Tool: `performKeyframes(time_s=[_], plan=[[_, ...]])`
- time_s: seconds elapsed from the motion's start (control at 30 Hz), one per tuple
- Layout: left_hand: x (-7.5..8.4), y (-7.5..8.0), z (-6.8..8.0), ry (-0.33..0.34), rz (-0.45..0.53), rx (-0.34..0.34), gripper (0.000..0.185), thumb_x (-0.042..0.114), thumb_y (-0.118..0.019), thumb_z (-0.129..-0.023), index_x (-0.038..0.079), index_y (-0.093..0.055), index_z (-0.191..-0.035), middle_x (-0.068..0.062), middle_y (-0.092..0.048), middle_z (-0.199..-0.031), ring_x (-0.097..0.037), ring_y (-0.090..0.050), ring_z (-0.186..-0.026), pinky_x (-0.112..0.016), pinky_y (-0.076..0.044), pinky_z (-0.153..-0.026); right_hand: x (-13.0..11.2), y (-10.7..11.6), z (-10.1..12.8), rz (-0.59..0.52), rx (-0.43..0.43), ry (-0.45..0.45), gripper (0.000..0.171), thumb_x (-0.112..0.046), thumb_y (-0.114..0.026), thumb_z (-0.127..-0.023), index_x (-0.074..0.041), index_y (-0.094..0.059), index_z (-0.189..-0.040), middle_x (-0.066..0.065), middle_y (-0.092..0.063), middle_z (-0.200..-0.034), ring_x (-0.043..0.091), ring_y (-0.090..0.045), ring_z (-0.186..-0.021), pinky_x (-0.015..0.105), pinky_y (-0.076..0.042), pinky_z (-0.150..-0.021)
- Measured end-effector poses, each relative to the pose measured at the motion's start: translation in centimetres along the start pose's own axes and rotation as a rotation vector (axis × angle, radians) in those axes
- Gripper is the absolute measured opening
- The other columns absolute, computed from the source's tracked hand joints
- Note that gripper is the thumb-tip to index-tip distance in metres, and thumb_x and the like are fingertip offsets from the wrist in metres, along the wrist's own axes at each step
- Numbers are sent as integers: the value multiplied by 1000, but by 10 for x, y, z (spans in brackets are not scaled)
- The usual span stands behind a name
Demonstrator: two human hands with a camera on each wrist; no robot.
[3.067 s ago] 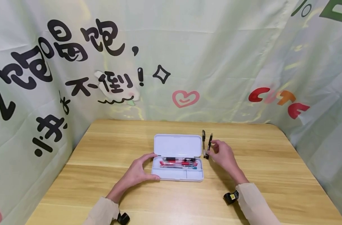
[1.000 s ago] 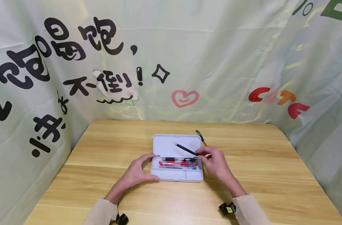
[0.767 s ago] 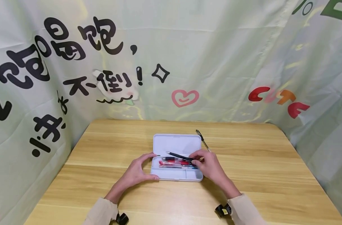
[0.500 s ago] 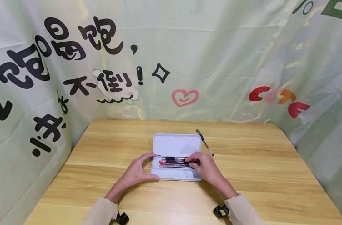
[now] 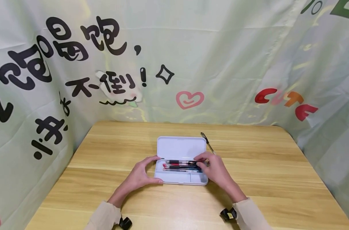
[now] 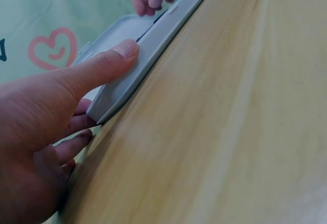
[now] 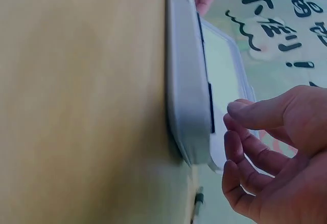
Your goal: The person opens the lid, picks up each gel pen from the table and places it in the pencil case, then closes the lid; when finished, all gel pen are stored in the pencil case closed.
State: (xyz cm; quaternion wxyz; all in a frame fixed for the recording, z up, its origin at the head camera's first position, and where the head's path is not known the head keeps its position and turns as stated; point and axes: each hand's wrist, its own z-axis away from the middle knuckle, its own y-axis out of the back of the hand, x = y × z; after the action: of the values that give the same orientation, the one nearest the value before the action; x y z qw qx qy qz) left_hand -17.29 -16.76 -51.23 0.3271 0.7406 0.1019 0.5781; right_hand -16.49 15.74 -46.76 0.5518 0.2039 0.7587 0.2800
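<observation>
A white pencil case [image 5: 174, 178] lies open on the table, its lid [image 5: 181, 147] folded back. My left hand [image 5: 138, 176] grips its left end, the thumb [image 6: 110, 65] against the front wall in the left wrist view. Several pens rest lengthwise in the rear compartment, among them a black pen [image 5: 177, 166] on top and a red one [image 5: 164, 165] partly under it. Over the right end of these pens hovers my right hand [image 5: 216, 169], hiding their tips. The right wrist view shows its fingers [image 7: 260, 155] loosely bent with nothing between them.
Another black pen [image 5: 207, 142] lies slanted on the wooden table [image 5: 257, 159], just right of the lid; my right hand covers its lower end. A printed curtain [image 5: 220, 64] hangs behind the table and along its sides.
My right hand has carried the black pen from the table's right into the case, laid it on the others and let go. The other loose pen has turned slantwise. My left hand stays put.
</observation>
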Motion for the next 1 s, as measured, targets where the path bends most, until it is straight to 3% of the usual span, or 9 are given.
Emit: performKeyframes(time_s=[0.33, 0.67, 1.0], plan=[[0, -1, -2, 6, 7, -7, 95, 51, -98, -60, 23, -59, -142, -7, -53, -151, -30, -46, -141, -56, -34, -117, 26, 25, -5, 11, 173, -57, 23, 5, -74, -90, 0, -74, -113, 8, -73, -93, 23, -67, -86, 28, -58, -71], [0, -1, 0, 8, 1, -8, 96, 53, -97, -61, 22, -58, -143, -8, -53, -152, -32, -44, -142, -57, -34, -117, 50, 35, -5, 91, 121, -210, 31, -1, -75, -91, 5, -68, -121, 17, -70, -102, 32, -67, -93, 48, -58, -84], [-1, -1, 0, -6, -7, 1, 97, 53, -97, -60, 21, -59, -143, -9, -54, -151, -33, -45, -142, -58, -34, -116, 54, 34, -11, 161, 99, -237, 12, 2, -72, -91, 3, -73, -103, 11, -72, -90, 25, -66, -82, 42, -57, -74]])
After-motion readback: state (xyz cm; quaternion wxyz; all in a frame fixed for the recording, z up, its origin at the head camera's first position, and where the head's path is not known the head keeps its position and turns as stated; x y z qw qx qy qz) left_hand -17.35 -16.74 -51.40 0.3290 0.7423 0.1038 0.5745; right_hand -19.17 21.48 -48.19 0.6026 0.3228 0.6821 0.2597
